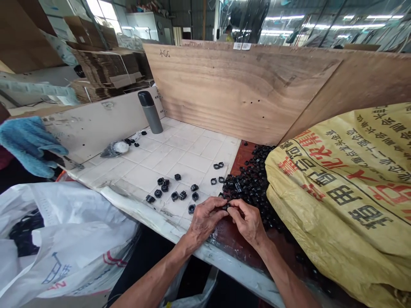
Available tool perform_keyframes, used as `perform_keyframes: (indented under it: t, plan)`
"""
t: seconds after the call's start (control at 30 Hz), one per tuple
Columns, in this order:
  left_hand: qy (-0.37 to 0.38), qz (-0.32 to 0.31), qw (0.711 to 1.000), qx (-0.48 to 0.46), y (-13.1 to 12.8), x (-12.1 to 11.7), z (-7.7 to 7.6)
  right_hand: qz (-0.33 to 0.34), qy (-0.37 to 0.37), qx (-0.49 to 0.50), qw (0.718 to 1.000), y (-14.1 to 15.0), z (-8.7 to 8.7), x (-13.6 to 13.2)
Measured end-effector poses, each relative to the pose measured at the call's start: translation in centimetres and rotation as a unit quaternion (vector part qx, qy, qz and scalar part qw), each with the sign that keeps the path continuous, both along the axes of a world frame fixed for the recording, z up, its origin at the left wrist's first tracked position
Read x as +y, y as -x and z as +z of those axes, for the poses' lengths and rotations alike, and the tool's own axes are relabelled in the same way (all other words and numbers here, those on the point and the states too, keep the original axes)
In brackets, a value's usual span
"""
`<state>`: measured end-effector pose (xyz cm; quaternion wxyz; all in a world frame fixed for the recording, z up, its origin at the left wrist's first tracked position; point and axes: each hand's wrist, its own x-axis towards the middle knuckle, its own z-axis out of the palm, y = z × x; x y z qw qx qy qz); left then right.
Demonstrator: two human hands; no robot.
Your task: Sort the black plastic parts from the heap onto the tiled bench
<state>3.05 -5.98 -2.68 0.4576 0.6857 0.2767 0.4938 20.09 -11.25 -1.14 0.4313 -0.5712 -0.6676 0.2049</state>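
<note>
My left hand (206, 217) and my right hand (248, 219) meet over the front of the table, fingertips pinched together on a small black ring-shaped part (226, 207). Most of that part is covered by the fingers. Just behind and to the right of the hands spreads a heap of similar black parts (247, 184) on a dark red surface. Several loose black parts (183, 195) lie on the pale tiled board to the left. A few thinner black rings (213, 181) rest between them and the heap.
A yellow woven sack (321, 205) bulges along the right side. A grey flask (152, 115) stands upright by the back left corner. Wooden boards (224, 85) wall the table. A white sack (80, 239) and a blue cloth (28, 141) are at the left, a plastic bag (112, 149) on the tiles.
</note>
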Motion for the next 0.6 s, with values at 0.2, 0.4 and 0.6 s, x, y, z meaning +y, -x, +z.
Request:
perform_keyframes:
  t: [0.2,0.4,0.6]
  plan:
    - [-0.001,-0.046,0.998,0.038,0.8,-0.8,1.2,-0.014,-0.017,-0.051,0.998,0.8,-0.7,-0.2]
    - [0.252,-0.070,0.962,-0.074,0.6,-1.3,0.3,0.004,0.043,0.068,0.997,0.9,0.7,-0.6]
    - [0.217,-0.042,0.971,-0.096,0.5,-1.1,-0.3,-0.012,0.034,0.006,0.999,1.0,0.4,-0.4]
